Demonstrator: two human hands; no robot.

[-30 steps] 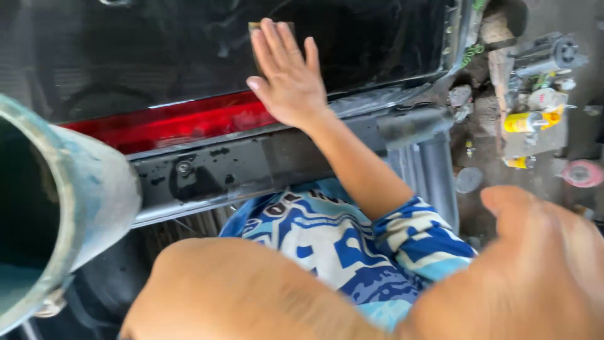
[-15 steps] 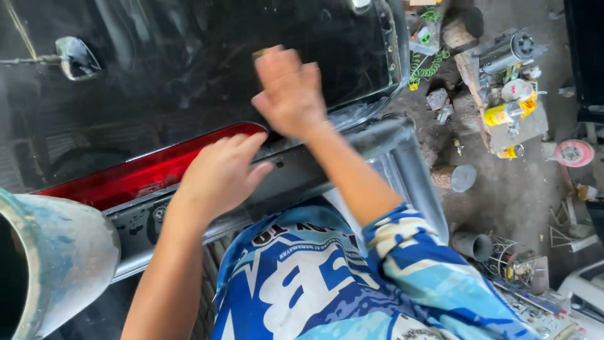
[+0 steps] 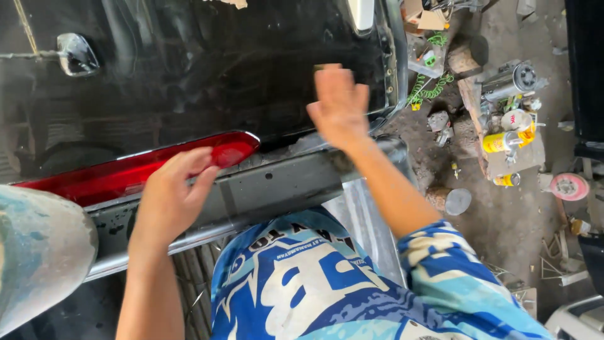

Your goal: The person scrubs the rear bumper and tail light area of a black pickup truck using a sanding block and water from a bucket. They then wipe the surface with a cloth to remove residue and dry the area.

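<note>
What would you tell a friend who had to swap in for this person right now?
Left hand: open, resting by the end of the red tail light, above the grey bumper bar.
Right hand: flat on the black car panel, pressing a small tan pad that barely shows.
Cans and tools lie on the ground to the right.
Done or left: the pictures cannot settle either.

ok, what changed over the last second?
The left hand came up into view and now rests by the red tail light. The right hand stayed flat on the black panel, holding something small under its fingers. Nothing visibly grasped or released.
</note>
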